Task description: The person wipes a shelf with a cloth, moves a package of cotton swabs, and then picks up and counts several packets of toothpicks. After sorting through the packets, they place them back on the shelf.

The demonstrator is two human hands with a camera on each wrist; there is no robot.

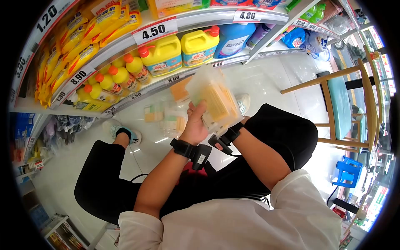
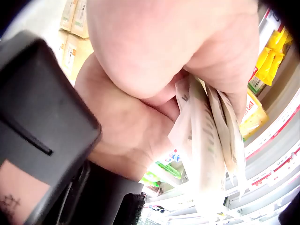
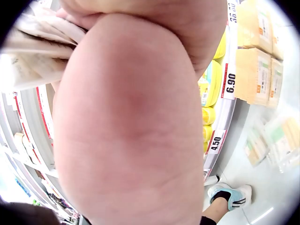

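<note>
Several flat clear packs with pale yellow contents [image 1: 218,100] are held up in front of the body. My left hand [image 1: 196,127] grips their near left side, fingers curled round the edge. In the head view the packs hide most of my right hand. In the right wrist view my right hand [image 3: 131,117] fills the middle, with the packs [image 3: 42,51] held at its upper left. The left wrist view shows the packs' edges [image 2: 208,131] hanging beside the left hand [image 2: 154,56]. Below, on the floor, lie orange-brown packs [image 1: 180,89] and clear packs with green labels [image 1: 154,113].
Ahead, a curved shelf [image 1: 196,21] holds yellow jugs [image 1: 162,56], a blue jug [image 1: 234,39], red-capped bottles [image 1: 135,68] and yellow bags [image 1: 100,25]. My knees and shoes [image 1: 111,127] flank the floor packs. At right are a wooden chair [image 1: 339,106] and a blue stool [image 1: 348,171].
</note>
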